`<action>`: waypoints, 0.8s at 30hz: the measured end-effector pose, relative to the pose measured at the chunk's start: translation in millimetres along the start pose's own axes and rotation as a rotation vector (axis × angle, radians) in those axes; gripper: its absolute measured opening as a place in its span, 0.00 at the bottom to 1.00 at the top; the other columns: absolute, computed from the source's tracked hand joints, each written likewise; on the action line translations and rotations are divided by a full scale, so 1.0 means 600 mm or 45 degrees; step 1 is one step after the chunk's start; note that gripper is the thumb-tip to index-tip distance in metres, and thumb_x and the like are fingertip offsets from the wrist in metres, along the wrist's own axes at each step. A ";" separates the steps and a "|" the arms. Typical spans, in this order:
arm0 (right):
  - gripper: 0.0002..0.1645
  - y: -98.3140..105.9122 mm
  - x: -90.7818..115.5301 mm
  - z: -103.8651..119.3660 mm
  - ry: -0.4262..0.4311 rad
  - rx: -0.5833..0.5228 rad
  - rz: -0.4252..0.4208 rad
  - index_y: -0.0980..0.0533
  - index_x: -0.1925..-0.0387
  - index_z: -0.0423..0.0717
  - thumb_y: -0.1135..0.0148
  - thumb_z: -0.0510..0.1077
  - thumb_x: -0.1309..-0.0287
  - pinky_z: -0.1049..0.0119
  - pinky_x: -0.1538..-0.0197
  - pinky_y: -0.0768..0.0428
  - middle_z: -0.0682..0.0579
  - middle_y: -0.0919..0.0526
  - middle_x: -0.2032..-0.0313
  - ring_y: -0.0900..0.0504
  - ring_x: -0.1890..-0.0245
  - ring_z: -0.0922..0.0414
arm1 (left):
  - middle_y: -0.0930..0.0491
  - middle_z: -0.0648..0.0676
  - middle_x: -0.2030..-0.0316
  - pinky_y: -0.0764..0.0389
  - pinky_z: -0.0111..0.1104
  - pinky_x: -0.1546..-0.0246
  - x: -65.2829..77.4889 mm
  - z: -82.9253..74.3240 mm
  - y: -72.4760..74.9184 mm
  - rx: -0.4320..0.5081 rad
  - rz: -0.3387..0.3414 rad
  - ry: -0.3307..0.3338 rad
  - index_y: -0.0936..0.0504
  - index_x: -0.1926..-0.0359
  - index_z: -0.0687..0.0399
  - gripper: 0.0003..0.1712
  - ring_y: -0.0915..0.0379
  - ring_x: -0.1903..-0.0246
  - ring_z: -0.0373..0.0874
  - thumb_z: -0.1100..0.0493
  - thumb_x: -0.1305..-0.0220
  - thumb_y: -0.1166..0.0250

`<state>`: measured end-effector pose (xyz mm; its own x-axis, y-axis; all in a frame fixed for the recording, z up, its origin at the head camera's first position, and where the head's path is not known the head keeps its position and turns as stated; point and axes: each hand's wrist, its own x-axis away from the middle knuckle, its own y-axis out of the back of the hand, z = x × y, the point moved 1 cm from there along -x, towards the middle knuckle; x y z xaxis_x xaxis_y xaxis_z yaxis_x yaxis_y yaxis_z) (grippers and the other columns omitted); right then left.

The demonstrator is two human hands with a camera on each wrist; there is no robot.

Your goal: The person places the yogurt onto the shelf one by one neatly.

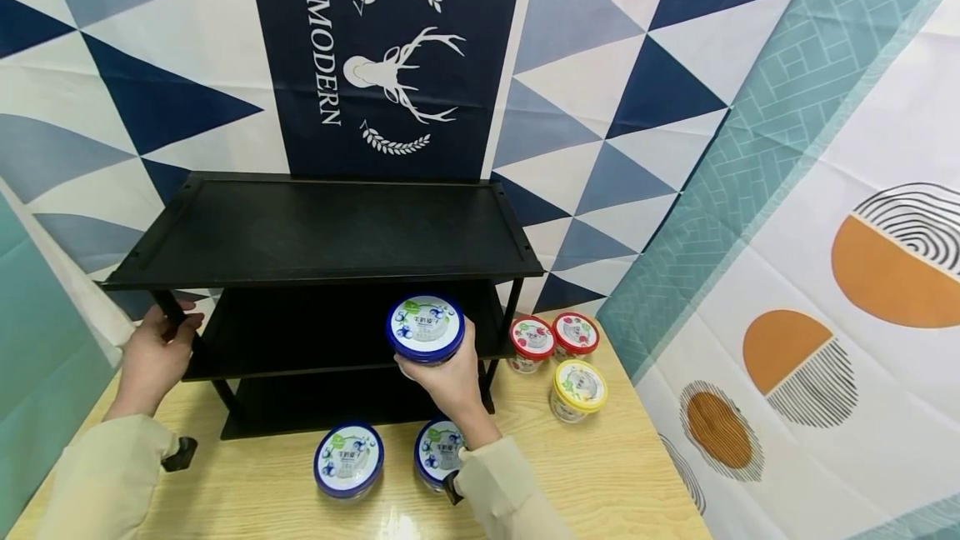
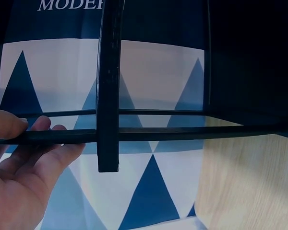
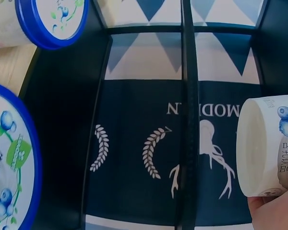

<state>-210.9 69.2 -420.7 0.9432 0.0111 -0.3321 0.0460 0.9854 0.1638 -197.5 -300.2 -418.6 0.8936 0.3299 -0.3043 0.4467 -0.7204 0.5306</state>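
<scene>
A black three-tier shelf rack [image 1: 337, 232] stands against the patterned backdrop. At its left end my left hand [image 1: 157, 352] grips a thin black bar [image 2: 62, 137], the thumb on one side and the fingers on the other. My right hand [image 1: 453, 377] holds a blue-lidded tub [image 1: 426, 327] with blueberry pictures in front of the middle tier. The right wrist view shows this tub's pale base [image 3: 252, 148] and the fingers at its side. Two more blue-lidded tubs stand on the table before the rack, one left [image 1: 348, 461] and one partly hidden under my right wrist [image 1: 441, 448].
Right of the rack, two red-lidded tubs [image 1: 532, 338] and one yellow-lidded tub [image 1: 579, 387] stand on the wooden table [image 1: 600, 473]. Patterned cloth hangs behind, and another hanging [image 1: 810, 315] borders the right side.
</scene>
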 end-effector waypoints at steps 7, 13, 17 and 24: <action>0.55 -0.016 -0.003 -0.001 0.032 0.008 0.011 0.45 0.36 0.49 0.22 0.42 0.65 0.55 0.37 0.33 0.49 0.30 0.42 0.28 0.42 0.54 | 0.27 0.35 0.63 0.32 0.14 0.73 -0.001 0.001 0.000 -0.027 0.013 0.013 0.32 0.48 0.64 0.16 0.44 0.67 0.09 0.58 0.30 0.53; 0.56 -0.027 -0.006 -0.004 0.071 0.004 0.023 0.45 0.36 0.50 0.21 0.45 0.65 0.53 0.38 0.32 0.49 0.30 0.43 0.27 0.43 0.53 | 0.33 0.25 0.65 0.33 0.13 0.73 0.000 0.002 0.000 -0.021 -0.006 -0.007 0.31 0.47 0.66 0.17 0.43 0.67 0.09 0.59 0.30 0.53; 0.56 -0.033 -0.011 -0.003 0.070 0.012 0.047 0.46 0.36 0.49 0.22 0.45 0.65 0.55 0.37 0.31 0.50 0.30 0.42 0.28 0.42 0.54 | 0.36 0.21 0.67 0.34 0.13 0.72 0.000 0.002 -0.001 -0.021 -0.020 -0.015 0.30 0.47 0.66 0.17 0.43 0.67 0.09 0.59 0.30 0.53; 0.58 -0.047 -0.018 0.001 0.062 0.009 0.062 0.46 0.35 0.49 0.21 0.45 0.65 0.56 0.36 0.33 0.49 0.32 0.40 0.29 0.40 0.54 | 0.34 0.22 0.67 0.34 0.12 0.72 0.001 -0.001 -0.001 -0.020 -0.010 0.010 0.29 0.47 0.66 0.18 0.44 0.67 0.09 0.59 0.30 0.53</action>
<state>-222.3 41.1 -420.9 0.9271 0.0679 -0.3685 0.0025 0.9823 0.1873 -197.4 -298.9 -418.5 0.8904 0.3404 -0.3023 0.4543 -0.7079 0.5408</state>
